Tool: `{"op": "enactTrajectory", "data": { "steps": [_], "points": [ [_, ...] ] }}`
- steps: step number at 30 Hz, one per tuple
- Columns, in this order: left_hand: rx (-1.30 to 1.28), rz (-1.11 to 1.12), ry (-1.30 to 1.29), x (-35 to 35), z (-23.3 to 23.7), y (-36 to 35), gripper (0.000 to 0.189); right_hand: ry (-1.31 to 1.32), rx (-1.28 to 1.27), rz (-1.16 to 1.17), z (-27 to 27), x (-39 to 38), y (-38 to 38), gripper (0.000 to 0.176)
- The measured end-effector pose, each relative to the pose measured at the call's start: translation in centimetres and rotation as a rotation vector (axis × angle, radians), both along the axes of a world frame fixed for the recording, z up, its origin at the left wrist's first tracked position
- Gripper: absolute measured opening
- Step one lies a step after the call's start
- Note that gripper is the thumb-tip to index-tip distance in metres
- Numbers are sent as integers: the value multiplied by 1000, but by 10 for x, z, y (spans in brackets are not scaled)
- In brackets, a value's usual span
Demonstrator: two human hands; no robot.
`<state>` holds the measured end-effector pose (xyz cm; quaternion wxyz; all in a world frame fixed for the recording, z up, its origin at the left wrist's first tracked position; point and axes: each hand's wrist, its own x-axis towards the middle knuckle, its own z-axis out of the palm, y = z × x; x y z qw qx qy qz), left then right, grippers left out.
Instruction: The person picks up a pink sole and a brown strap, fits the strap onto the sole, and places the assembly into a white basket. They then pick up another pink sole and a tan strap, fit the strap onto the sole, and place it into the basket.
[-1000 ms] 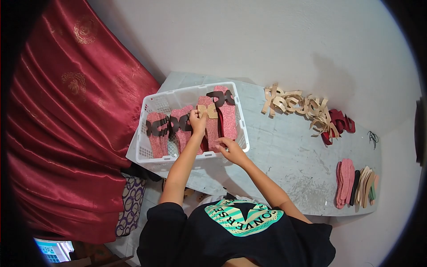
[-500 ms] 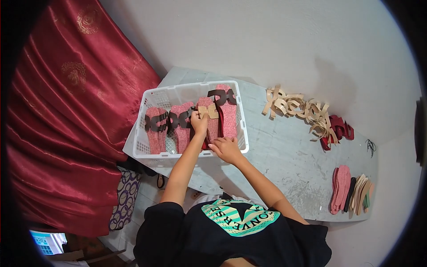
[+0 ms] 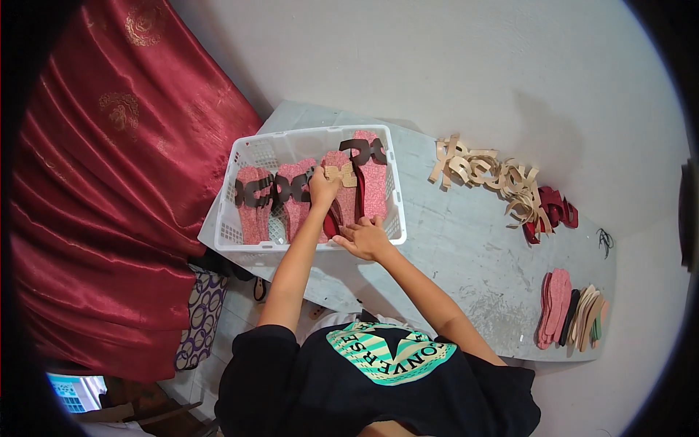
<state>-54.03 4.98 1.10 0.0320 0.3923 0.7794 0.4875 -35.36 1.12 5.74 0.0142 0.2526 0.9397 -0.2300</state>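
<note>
In the head view, a white plastic basket (image 3: 298,132) holds several standing groups of pink patterned slippers. My left hand (image 3: 324,188) grips the side of a pink slipper (image 3: 346,206) with a tan strap (image 3: 339,173); the thumb lies near the strap. My right hand (image 3: 365,239) rests with fingers spread at the lower end of these slippers, by the basket's near rim. Dark-strapped slippers (image 3: 295,209) are to the left of my left hand. On the right is a taller group of dark-strapped slippers (image 3: 376,191), with dark red edges beside it.
The basket stands on a grey table (image 3: 451,262). Tan strap pieces (image 3: 477,166) and dark red pieces (image 3: 557,210) lie along the wall. Pink soles (image 3: 556,306) and other coloured soles (image 3: 585,317) sit at the right end. A red curtain (image 3: 124,218) hangs at left.
My right hand has shifted slightly, its fingers now more spread at the slippers' lower end. My left hand stays by the tan-strapped slipper. The view has tilted a little.
</note>
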Motion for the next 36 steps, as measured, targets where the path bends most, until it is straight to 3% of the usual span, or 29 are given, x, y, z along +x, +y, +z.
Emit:
{"op": "enactTrajectory", "data": {
  "steps": [2, 11, 13, 17, 19, 23, 25, 29, 32, 34, 36],
  "points": [
    [-2, -21, -89, -3, -5, 0, 30, -16, 7, 8, -2, 0, 1, 74],
    [56, 37, 1, -2, -9, -6, 36, -31, -4, 17, 0, 0, 1, 75],
    [70, -72, -223, -9, -12, -7, 37, -28, -7, 25, -1, -1, 1, 74],
    [94, -89, -349, -10, -17, -9, 41, -17, -2, 28, -1, 0, 1, 73],
    [177, -13, -254, -3, -7, -12, 46, -23, -13, 30, 0, 0, 1, 73],
    [98, 0, -227, 12, 24, -24, 50, -20, -6, 29, -1, 0, 1, 73],
    [-8, 13, 118, 13, 24, -27, 53, -21, -6, 30, -1, 0, 1, 74],
    [-28, 39, 169, 14, 23, -27, 58, -9, 32, 21, -1, 0, -1, 72],
    [-84, 44, 150, 18, 27, -29, 60, 122, 143, -38, -7, 3, -4, 59],
    [-81, 14, 101, 20, 29, -32, 65, 384, 294, -108, -10, 7, -7, 39],
    [-66, 34, 124, 23, 32, -35, 66, 523, 372, -145, -10, 13, -12, 32]
  ]
}}
